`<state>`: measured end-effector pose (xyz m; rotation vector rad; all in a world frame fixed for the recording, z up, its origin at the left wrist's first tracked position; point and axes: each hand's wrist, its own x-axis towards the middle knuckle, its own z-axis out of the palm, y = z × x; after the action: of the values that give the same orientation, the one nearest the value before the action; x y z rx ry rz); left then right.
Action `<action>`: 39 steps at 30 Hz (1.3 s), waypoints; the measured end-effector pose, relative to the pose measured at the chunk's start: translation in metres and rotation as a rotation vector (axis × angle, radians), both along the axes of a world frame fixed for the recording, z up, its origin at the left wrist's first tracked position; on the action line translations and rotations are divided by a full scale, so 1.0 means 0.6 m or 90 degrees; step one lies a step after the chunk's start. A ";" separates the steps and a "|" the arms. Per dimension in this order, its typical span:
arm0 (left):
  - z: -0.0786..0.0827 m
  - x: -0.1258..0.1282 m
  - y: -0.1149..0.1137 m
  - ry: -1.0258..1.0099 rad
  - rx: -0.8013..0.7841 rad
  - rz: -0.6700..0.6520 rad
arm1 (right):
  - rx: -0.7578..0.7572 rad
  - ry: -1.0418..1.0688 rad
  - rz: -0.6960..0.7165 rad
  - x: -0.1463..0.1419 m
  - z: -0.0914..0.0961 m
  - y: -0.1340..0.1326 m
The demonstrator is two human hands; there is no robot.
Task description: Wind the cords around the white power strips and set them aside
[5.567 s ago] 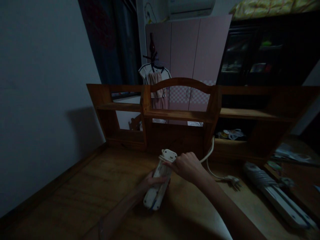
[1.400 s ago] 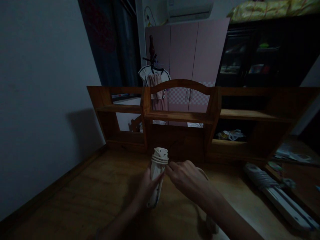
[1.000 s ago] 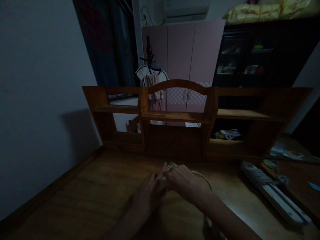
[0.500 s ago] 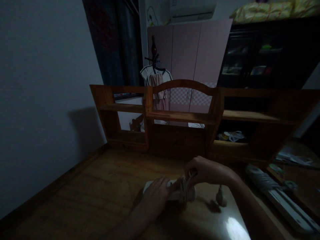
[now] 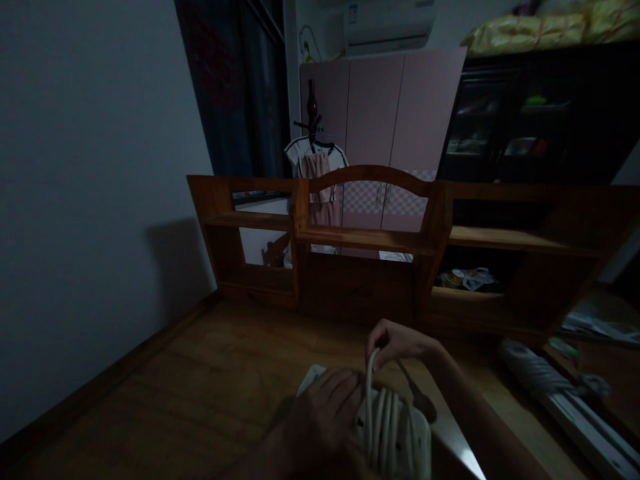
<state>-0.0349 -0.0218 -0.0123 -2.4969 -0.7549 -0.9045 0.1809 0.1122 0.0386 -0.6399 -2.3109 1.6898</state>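
Observation:
A white power strip [image 5: 395, 433] with its cable wound round it in several turns lies low in the view, over the wooden desk [image 5: 215, 373]. My left hand [image 5: 323, 417] is closed over the strip's left part. My right hand [image 5: 400, 343], just behind the strip, pinches a loop of the white cable [image 5: 371, 373] between its fingers. The plug end [image 5: 425, 407] hangs dark beside the coils on the right.
A wooden shelf unit [image 5: 370, 240] stands along the desk's far edge, with a bag of small items [image 5: 467, 279] in its right compartment. A second wrapped power strip [image 5: 565, 400] lies at the right. A grey wall bounds the left; the room is dim.
The strip went from upright in my hands to lying flat, with more cable wound round it. It now sits closer to the camera, and my right hand lifts a cable loop over it.

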 end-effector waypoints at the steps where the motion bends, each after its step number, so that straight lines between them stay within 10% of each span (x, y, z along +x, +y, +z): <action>1: -0.001 -0.003 0.000 -0.033 -0.020 -0.012 | 0.011 -0.003 -0.014 0.001 -0.007 0.006; 21: 0.007 -0.046 0.023 -0.158 -0.205 0.144 | 0.057 0.033 -0.100 -0.021 -0.027 0.008; 39: 0.007 -0.045 0.043 -0.225 -0.216 0.211 | 0.479 -0.205 -0.232 -0.050 -0.010 -0.031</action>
<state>-0.0617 0.0043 -0.0080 -2.3957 -1.4993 -1.1858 0.1507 0.0938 0.0324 -1.1057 -2.5621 0.5137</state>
